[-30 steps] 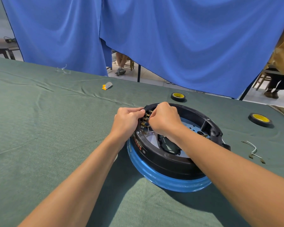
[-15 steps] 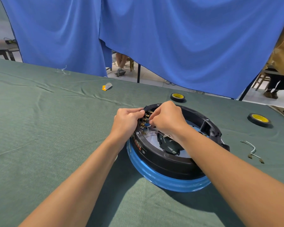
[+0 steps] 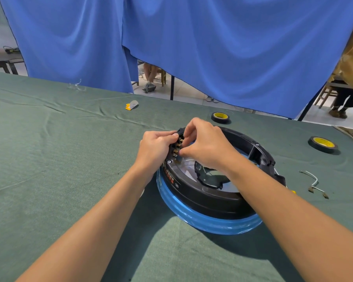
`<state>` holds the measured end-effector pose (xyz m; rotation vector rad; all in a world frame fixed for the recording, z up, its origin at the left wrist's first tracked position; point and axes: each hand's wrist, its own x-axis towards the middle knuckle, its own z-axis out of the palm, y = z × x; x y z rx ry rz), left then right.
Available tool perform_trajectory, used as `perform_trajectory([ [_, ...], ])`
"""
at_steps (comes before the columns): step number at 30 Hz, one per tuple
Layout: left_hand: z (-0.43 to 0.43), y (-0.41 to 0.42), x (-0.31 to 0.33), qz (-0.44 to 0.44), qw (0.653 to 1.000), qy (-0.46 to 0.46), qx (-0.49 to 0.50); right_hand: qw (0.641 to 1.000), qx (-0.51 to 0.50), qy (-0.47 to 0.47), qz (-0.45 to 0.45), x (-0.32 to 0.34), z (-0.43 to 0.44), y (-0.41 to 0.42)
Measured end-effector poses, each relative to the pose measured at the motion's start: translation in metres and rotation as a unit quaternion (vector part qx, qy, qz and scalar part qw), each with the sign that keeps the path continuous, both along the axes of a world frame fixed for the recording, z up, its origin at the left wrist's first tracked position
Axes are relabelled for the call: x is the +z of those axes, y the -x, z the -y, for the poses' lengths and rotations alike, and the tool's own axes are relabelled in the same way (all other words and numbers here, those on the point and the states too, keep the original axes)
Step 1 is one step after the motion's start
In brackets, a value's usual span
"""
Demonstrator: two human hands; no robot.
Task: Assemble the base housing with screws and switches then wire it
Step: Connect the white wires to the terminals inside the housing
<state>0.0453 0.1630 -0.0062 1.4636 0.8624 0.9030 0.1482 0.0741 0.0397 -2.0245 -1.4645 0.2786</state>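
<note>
- Two hands meet at the far-left rim of the base housing (image 3: pixel 212 200), which lies near the middle of the green table cloth (image 3: pixel 49 159), a blue band around its lower edge.
- Left hand (image 3: pixel 154 148) grips that rim from outside, fingers curled on it.
- Right hand (image 3: pixel 207 145) reaches from inside, its curled fingertips close together at the row of brass terminals (image 3: pixel 176 151); if they pinch something I cannot tell, the hand hides it.
- Red writing on the housing's outer wall is partly covered by the left wrist and too small to read.
- Both tape rolls, the far one (image 3: pixel 220 117) and the right one (image 3: pixel 322 144), have yellow labels, not readable.
- White wire (image 3: pixel 314 182) lies to the right, apart from the housing.
</note>
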Motion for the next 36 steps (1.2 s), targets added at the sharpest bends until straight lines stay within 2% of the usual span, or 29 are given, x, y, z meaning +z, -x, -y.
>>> perform_trajectory([
  [3, 0.0004, -0.0005, 0.0003, 0.005, 1.000, 0.002, 0.000, 1.000, 0.007, 0.006, 0.001, -0.0029, -0.0018, -0.0009],
  [11, 0.0010, 0.0000, 0.0005, 0.005, 1.000, -0.005, -0.011, 0.995, 0.025, 0.015, 0.098, -0.0086, -0.0047, -0.0023],
  [18, -0.0004, -0.0004, 0.0012, -0.006, 1.000, -0.009, -0.004, 0.992, 0.048, 0.046, 0.111, -0.0058, -0.0026, -0.0077],
  [36, 0.0010, 0.0002, -0.0001, 0.008, 1.000, -0.013, -0.009, 0.993, 0.013, 0.026, 0.113, -0.0088, -0.0072, -0.0044],
])
